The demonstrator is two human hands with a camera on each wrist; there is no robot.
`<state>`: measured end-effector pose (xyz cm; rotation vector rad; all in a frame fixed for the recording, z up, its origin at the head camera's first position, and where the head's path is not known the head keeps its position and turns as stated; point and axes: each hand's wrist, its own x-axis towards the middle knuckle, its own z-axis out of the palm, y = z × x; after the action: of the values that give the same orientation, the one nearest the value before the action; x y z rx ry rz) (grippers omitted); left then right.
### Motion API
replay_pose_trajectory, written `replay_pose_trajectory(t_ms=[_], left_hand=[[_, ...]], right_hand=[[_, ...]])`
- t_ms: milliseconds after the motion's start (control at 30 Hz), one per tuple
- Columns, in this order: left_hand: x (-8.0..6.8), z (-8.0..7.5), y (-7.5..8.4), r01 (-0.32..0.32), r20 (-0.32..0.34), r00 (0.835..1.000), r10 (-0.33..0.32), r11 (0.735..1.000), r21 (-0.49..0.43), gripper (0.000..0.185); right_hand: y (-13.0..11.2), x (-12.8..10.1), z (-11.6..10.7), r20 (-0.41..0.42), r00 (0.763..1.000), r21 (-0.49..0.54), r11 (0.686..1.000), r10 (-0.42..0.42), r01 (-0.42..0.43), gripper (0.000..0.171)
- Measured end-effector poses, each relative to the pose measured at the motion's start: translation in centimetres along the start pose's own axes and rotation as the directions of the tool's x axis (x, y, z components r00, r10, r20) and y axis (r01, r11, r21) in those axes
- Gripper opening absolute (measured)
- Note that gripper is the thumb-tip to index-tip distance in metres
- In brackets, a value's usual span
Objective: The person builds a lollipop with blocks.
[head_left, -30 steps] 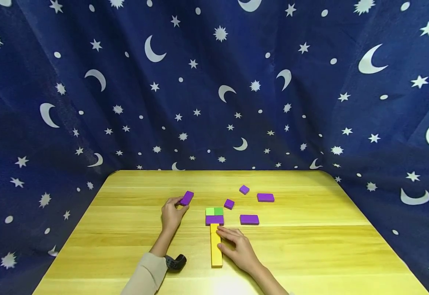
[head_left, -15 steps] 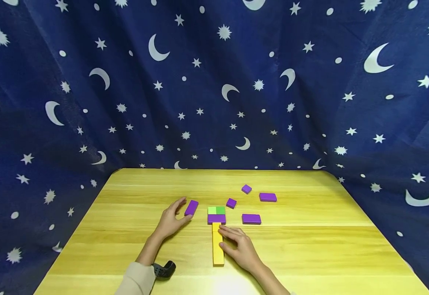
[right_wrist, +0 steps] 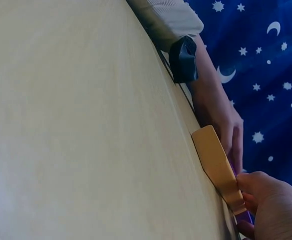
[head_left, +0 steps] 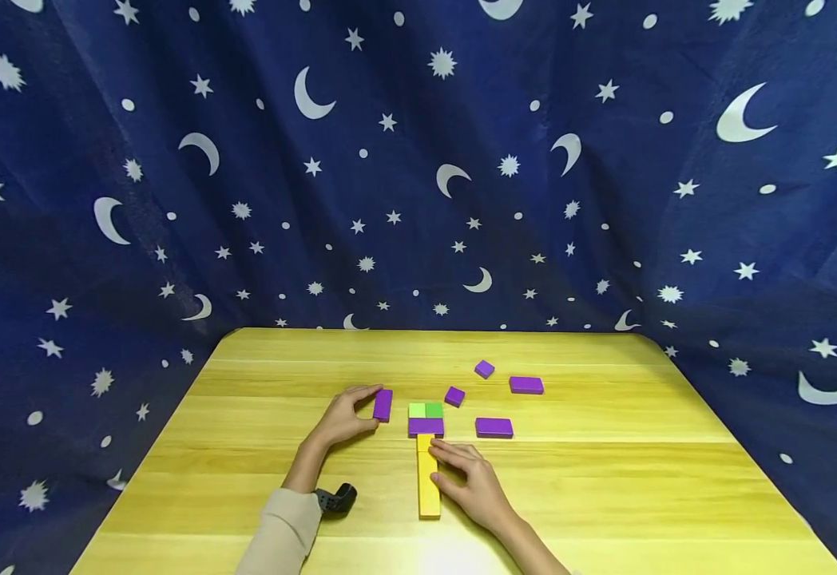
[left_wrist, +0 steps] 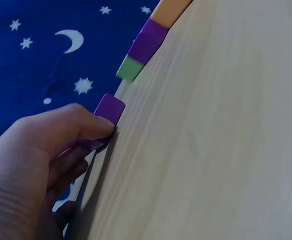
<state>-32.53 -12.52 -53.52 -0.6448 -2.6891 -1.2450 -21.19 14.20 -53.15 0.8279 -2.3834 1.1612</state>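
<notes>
Hanging behind and to both sides: a dark blue curtain [head_left: 418, 160] printed with white moons and stars. Carrying everything: a light wooden bench [head_left: 605, 479]. Reaching in from the near edge: the left hand [head_left: 343, 417], beige sleeve [head_left: 278, 535] and black wrist strap [head_left: 335, 500] trailing behind it, fingers curling round a purple block [head_left: 382, 405] and pinching it, block lying on the bench just left of the built row. Resting beside it: the right hand [head_left: 470, 482], fingers nearly straight and pressing against the right side of the long yellow block [head_left: 427, 477], gripping nothing. Lying lengthwise toward the near edge: that yellow block, its far end touching a purple bar [head_left: 426, 426] set crosswise. Sitting directly behind the bar, touching it: a light green square [head_left: 416, 410] and a darker green square [head_left: 434, 410], side by side. Lying loose to the right: a purple rectangle [head_left: 493, 427] near the row, another purple rectangle [head_left: 526, 385] farther back, well apart. Lying smallest of all: two small purple cubes [head_left: 454, 396] [head_left: 485, 369], one just behind the green squares, one farther back.
</notes>
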Motion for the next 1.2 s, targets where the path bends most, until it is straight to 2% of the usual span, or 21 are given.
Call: replay_pose_trajectory(t_ms=[167,333,467,733,1000,1200], left_hand=[[0.45,0.73,0.64,-0.041,0.033,0.999,0.041,0.999,-0.005,0.068],[-0.01,0.63,0.5,-0.012,0.07,0.997,0.013,1.0,-0.021,0.069],[-0.12,0.71,0.29,-0.024,0.072,0.997,0.026,0.999,-0.027,0.063],[0.46,0.96,0.37,-0.058,0.067,0.996,0.057,0.998,0.006,0.064],[0.37,0.84,0.51,-0.068,0.065,0.996,0.067,0.998,0.007,0.064],[0.32,1.01,0.56,-0.06,0.068,0.996,0.06,0.998,0.001,0.066]], right_hand=[[-0.11,0.02,0.05,0.005,1.0,0.003,1.0,0.018,-0.018,0.036],[-0.26,-0.25,0.46,0.037,0.998,0.029,0.998,0.057,-0.059,0.036],[-0.27,-0.31,0.42,0.038,0.998,0.024,0.998,0.057,-0.058,0.037],[0.0,0.02,0.03,0.005,1.0,0.004,1.0,0.011,-0.011,0.037],[0.08,0.13,0.11,0.027,0.998,0.024,0.998,0.055,-0.056,0.037],[0.06,-0.02,0.0,0.03,0.998,0.019,0.998,0.051,-0.052,0.037]])
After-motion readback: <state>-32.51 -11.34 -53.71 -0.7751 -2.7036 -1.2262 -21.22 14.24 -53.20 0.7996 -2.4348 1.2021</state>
